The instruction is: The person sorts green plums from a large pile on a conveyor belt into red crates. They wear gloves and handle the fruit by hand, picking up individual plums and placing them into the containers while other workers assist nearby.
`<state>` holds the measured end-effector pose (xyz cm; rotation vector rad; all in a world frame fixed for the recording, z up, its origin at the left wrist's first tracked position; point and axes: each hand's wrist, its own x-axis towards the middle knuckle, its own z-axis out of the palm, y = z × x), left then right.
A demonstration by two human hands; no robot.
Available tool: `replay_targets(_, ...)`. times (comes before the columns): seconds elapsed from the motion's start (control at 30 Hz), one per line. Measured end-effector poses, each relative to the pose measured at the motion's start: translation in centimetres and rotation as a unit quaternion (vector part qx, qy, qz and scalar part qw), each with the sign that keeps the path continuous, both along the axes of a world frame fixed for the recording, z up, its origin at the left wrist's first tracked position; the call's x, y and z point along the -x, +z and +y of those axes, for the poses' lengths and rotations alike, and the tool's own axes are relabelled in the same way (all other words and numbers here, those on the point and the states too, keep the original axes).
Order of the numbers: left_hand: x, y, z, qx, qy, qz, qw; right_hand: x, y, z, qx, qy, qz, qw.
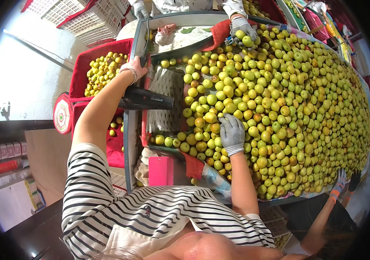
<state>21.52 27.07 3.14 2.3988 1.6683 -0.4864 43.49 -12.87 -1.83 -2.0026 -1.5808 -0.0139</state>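
My left hand (134,69), in a pale thin glove with bare fingertips, is closed around the handle of a black hair dryer (149,99). The dryer's barrel points right over a grey perforated sheet (165,113) at the left end of the sorting table. My right hand (232,134), in a grey striped glove, rests palm down on small round green-yellow fruits (279,97), apparently jujubes. Its fingers are bent over fruits near the pile's left part; whether they grip one is hidden. The fruits cover most of the table, some with brown-red patches.
A co-worker's gloved hand (245,31) holds fruits across the table. Another gloved hand (340,178) touches the pile at lower right. Red-lined crates (74,78) with fruits stand left. A pink container (160,170) is near me; a cord (147,35) runs up from the dryer.
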Motion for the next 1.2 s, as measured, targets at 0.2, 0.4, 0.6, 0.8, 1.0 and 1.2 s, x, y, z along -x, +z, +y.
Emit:
replay_targets(0.2,-2.1,2.4,-4.3,-0.17,-0.145,-0.046,0.974,-0.1,0.1,-0.2,0.002,0.002,0.004,1.0)
replay_targets(0.4,-6.0,4.5,-14.1,-0.011,-0.304,-0.019,0.952,-0.3,-0.4,-0.3,-0.001,0.005,-0.003,1.0)
replay_targets(0.6,-3.9,2.9,-14.6,0.081,-0.299,0.038,0.95,-0.2,-0.9,-0.2,0.012,0.007,0.006,1.0)
replay_targets(0.8,-3.2,2.9,-14.4,0.089,-0.37,0.03,0.924,-0.2,-1.1,-0.5,0.017,-0.001,0.001,1.0)
replay_targets(1.0,-1.9,3.3,-14.7,0.014,-0.404,-0.104,0.909,0.0,-0.9,-0.3,0.007,0.005,-0.01,1.0)
replay_targets(1.2,-1.2,1.1,-23.2,-0.002,-0.374,-0.378,0.847,0.4,-0.1,0.0,0.074,-0.021,-0.064,0.995)
